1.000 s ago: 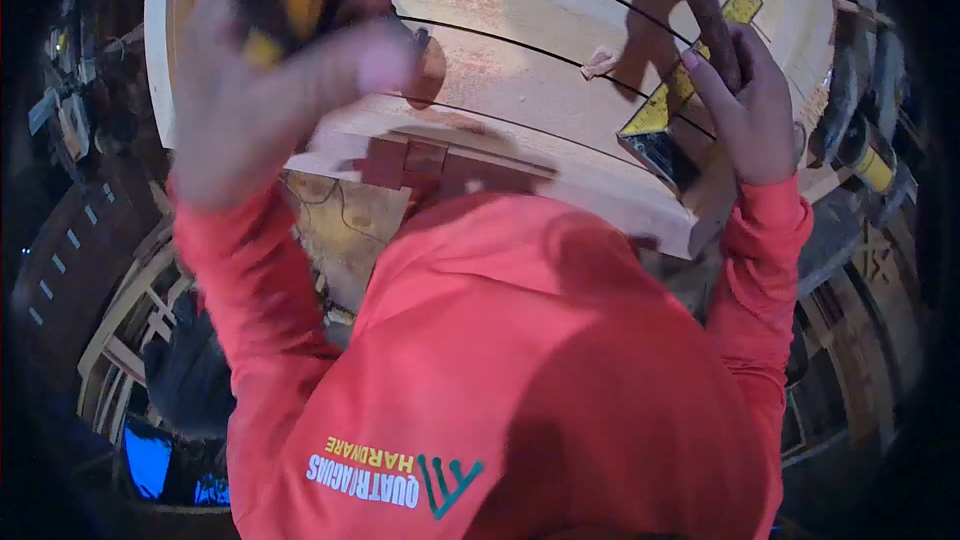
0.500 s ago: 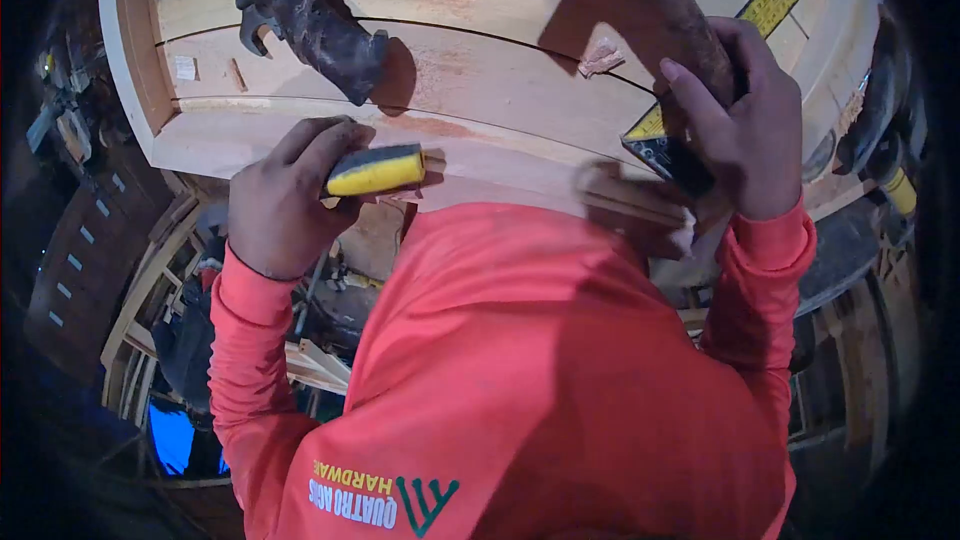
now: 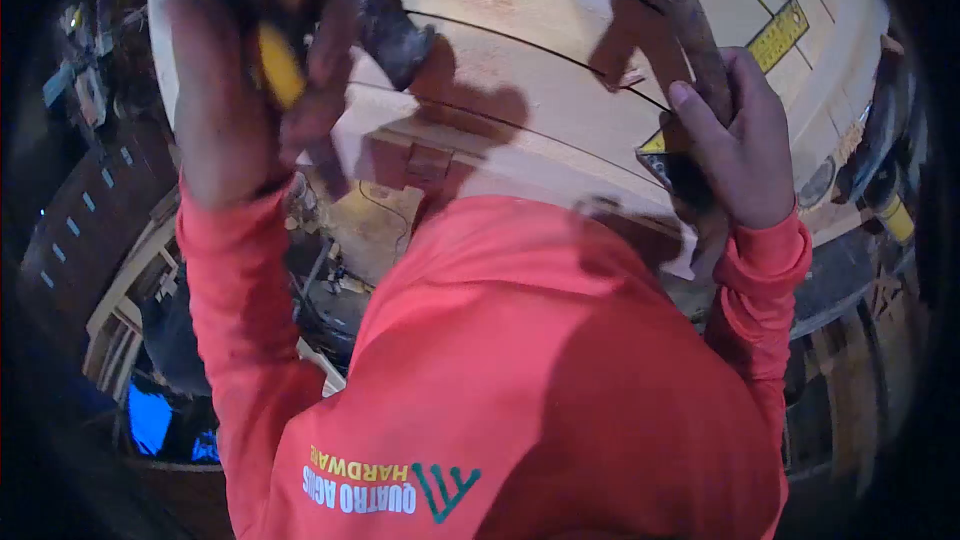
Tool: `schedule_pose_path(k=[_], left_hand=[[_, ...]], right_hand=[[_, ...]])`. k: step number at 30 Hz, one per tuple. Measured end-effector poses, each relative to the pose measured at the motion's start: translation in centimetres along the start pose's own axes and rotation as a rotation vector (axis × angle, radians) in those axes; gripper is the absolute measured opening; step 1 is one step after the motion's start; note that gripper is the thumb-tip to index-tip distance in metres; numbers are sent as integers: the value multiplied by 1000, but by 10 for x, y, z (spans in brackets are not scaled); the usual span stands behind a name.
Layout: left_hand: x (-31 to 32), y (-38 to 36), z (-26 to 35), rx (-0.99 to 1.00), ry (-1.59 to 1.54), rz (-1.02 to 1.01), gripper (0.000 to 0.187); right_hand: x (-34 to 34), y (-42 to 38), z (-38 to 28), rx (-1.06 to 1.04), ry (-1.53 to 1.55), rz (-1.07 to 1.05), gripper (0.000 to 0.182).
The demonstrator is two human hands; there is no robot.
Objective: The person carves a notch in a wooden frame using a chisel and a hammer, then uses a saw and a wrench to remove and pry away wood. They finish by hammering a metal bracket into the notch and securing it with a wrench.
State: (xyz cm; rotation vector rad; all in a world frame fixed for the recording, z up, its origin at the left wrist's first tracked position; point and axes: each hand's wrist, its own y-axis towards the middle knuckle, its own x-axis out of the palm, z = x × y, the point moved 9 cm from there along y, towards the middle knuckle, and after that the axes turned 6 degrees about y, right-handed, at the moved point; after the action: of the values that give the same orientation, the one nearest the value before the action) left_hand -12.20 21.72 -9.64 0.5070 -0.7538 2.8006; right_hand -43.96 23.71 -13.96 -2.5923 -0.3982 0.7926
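Observation:
My left hand (image 3: 235, 100) is raised at the upper left and smeared by motion. Its fingers are around a yellow-and-black tool (image 3: 280, 65) whose working end I cannot make out. My right hand (image 3: 745, 140) is closed on the wooden handle of a hammer (image 3: 700, 45), thumb along the handle, with the dark head over the wood panel. Beneath that hand, a square with a yellow blade (image 3: 778, 37) and a black stock (image 3: 690, 178) lies on the panel, partly hidden.
The slatted wood panel (image 3: 500, 60) spans the bench before me, dusted with sawdust. A dark worn tool (image 3: 400, 40) lies on it near my left hand, and a wood chip (image 3: 630, 78) near the hammer. Clutter fills the floor at the left.
My left hand has lifted up and left from the panel edge with the yellow-and-black tool. The right hand still holds the hammer, and the view has shifted slightly.

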Motion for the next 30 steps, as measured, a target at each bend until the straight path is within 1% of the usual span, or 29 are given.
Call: schedule_pose_path(k=[2,3,4,5,6,7,9,10,13,15,19,20,21,24,25,27,28,30], left_hand=[[10,24,-7,-91,-171,-137,67],[21,39,-14,-54,-192,-205,60],[34,50,-33,-208,-436,-138,75],[42,60,-40,-206,-420,-208,76],[46,68,-44,-164,-334,-246,76],[46,67,-56,-258,-379,-122,76],[52,73,-65,-235,-424,-274,75],[50,74,-69,-236,-421,-278,74],[51,77,-77,-250,-432,-311,73],[53,76,-77,-261,-456,-345,72],[57,76,-79,-295,-362,-323,71],[58,76,-79,-293,-330,-301,72],[58,77,-79,-288,-298,-281,72],[55,90,-80,-114,-119,-182,71],[58,88,-83,-163,-125,-186,70],[63,83,-89,-262,-134,-193,68],[65,82,-90,-272,-136,-241,67],[68,81,-93,-296,-141,-338,66]], right_hand=[[3,-1,-2,45,105,-10,30],[3,-4,-5,61,143,0,29],[1,-8,-6,82,177,8,28],[-2,-11,-7,117,177,11,27],[-6,-15,-8,155,176,17,27],[-10,-19,-7,195,176,25,27],[-14,-25,-8,180,248,63,28],[-16,-27,-8,177,286,83,28],[-20,-29,-6,185,230,47,28],[-20,-27,-11,156,274,71,26],[-31,-12,-25,63,361,140,26],[-39,-6,-31,45,321,145,26],[-50,2,-37,44,222,145,31],[-79,31,-57,-105,311,180,31],[-83,43,-65,-122,338,227,31],[-72,56,-77,-150,297,215,30],[-57,60,-84,-159,229,156,31],[-39,64,-50,69,-52,-27,37]])
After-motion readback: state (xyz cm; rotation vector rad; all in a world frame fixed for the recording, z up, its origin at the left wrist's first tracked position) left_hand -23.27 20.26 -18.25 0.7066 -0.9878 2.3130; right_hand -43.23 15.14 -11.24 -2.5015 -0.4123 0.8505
